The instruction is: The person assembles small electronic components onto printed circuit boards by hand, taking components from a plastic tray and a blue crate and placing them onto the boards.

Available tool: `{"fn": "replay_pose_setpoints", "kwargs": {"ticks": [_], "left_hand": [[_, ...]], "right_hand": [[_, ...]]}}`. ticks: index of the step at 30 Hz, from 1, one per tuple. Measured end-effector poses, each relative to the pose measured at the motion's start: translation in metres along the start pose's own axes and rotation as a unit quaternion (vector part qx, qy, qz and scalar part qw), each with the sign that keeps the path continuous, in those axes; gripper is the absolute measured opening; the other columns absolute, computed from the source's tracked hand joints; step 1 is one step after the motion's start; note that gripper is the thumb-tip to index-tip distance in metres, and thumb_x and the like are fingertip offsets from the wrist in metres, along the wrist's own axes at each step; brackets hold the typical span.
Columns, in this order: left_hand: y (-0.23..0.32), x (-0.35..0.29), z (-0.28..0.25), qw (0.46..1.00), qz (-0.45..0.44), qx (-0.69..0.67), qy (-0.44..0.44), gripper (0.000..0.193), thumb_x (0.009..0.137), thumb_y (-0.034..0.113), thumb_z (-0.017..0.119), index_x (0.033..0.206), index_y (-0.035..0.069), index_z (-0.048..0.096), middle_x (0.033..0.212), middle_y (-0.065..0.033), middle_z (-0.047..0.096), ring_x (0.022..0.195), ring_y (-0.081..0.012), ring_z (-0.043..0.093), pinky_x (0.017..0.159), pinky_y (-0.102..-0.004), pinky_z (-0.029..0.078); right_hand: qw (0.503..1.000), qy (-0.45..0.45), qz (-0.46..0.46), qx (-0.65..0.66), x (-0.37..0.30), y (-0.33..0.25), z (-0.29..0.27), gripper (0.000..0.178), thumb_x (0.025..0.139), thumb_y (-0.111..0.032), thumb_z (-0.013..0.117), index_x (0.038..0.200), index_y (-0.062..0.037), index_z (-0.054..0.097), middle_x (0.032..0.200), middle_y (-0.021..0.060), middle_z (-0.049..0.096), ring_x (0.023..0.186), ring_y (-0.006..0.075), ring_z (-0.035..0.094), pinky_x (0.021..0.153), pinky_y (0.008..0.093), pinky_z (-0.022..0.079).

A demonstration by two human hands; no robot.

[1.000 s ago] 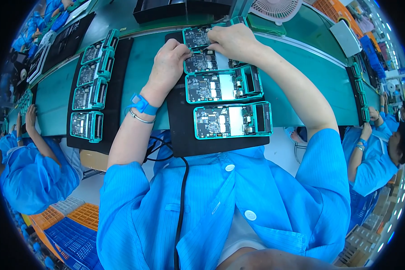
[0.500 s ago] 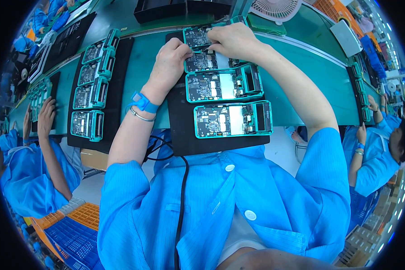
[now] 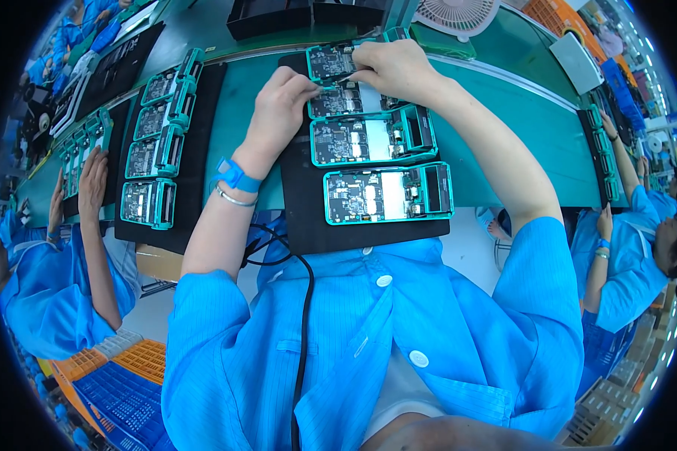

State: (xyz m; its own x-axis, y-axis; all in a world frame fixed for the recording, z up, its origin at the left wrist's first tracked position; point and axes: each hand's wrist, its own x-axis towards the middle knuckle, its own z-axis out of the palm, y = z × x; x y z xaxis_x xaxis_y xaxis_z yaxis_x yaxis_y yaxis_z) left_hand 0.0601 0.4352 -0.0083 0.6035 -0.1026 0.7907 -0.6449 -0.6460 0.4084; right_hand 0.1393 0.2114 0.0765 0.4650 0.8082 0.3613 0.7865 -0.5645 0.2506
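Note:
Several open teal device housings with exposed circuit boards lie in a column on a black mat (image 3: 301,218). My left hand (image 3: 282,105) is closed in a pinch at the left edge of the second-farthest housing (image 3: 346,101); what its fingertips hold is too small to make out. Over the farthest housing (image 3: 329,62) my right hand (image 3: 400,68) is bent, thumb and fingers pinched close to the seam between these two housings. Whatever sits in that pinch is hidden. Nearer to me lie a third housing (image 3: 337,143) and the nearest housing (image 3: 353,199), both untouched. A blue strap (image 3: 238,176) circles my left wrist.
Left of me, a second black mat (image 3: 195,165) carries several similar housings (image 3: 149,154). Co-workers sit on both sides, one with a hand (image 3: 92,180) beside more housings. A white fan (image 3: 459,15) and black trays (image 3: 271,21) stand at the back. A black cable (image 3: 306,323) hangs before me.
Both hands stay at the same two housings, with only slight shifts of the fingers. At the left, the co-worker's hands have moved along their housings.

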Motion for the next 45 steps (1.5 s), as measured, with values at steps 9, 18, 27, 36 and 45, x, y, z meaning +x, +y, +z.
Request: {"fn": "replay_pose_setpoints", "kwargs": {"ticks": [9, 18, 27, 36, 45], "left_hand": [[0.045, -0.033, -0.009, 0.995, -0.091, -0.030, 0.035, 0.006, 0.086, 0.000, 0.074, 0.091, 0.000, 0.071, 0.089, -0.0114, 0.061, 0.080, -0.0283, 0.067, 0.067, -0.0367, 0.054], [0.043, -0.039, 0.001, 0.997, -0.068, -0.019, 0.017, 0.008, 0.083, -0.002, 0.075, 0.089, 0.001, 0.070, 0.087, -0.0104, 0.061, 0.081, -0.0283, 0.066, 0.069, -0.0382, 0.054], [0.047, -0.043, -0.004, 0.999, -0.046, 0.025, -0.003, 0.010, 0.081, 0.000, 0.076, 0.087, 0.003, 0.070, 0.085, -0.0088, 0.061, 0.081, -0.0277, 0.064, 0.070, -0.0393, 0.052], [0.048, -0.044, -0.006, 0.998, -0.035, 0.040, -0.015, 0.011, 0.079, -0.001, 0.076, 0.088, 0.004, 0.069, 0.085, -0.0085, 0.060, 0.081, -0.0275, 0.064, 0.071, -0.0395, 0.053], [0.048, -0.045, -0.007, 0.998, -0.026, 0.047, -0.021, 0.013, 0.078, -0.002, 0.076, 0.087, 0.004, 0.069, 0.086, -0.0086, 0.059, 0.081, -0.0270, 0.063, 0.072, -0.0390, 0.052]], "right_hand": [[0.999, 0.004, -0.027, 0.047, -0.039, -0.024, -0.023, 0.023, 0.089, -0.029, 0.074, 0.086, -0.0085, 0.064, 0.081, 0.0060, 0.064, 0.070, 0.0274, 0.066, 0.061, 0.0389, 0.050], [0.994, -0.099, 0.034, 0.040, -0.039, -0.044, -0.039, 0.025, 0.092, -0.032, 0.070, 0.094, -0.0072, 0.073, 0.093, 0.0086, 0.072, 0.081, 0.0282, 0.073, 0.071, 0.0413, 0.058], [0.990, -0.129, 0.027, 0.040, -0.034, -0.047, -0.033, 0.025, 0.092, -0.032, 0.069, 0.096, -0.0075, 0.073, 0.096, 0.0079, 0.072, 0.085, 0.0279, 0.073, 0.074, 0.0419, 0.059], [0.988, -0.145, 0.029, 0.044, -0.032, -0.050, -0.032, 0.024, 0.092, -0.032, 0.068, 0.095, -0.0086, 0.072, 0.096, 0.0066, 0.072, 0.088, 0.0262, 0.073, 0.075, 0.0410, 0.058], [0.985, -0.167, 0.033, 0.030, -0.030, -0.051, -0.036, 0.023, 0.093, -0.031, 0.067, 0.098, -0.0089, 0.072, 0.096, 0.0068, 0.071, 0.089, 0.0260, 0.073, 0.076, 0.0408, 0.059]]}}
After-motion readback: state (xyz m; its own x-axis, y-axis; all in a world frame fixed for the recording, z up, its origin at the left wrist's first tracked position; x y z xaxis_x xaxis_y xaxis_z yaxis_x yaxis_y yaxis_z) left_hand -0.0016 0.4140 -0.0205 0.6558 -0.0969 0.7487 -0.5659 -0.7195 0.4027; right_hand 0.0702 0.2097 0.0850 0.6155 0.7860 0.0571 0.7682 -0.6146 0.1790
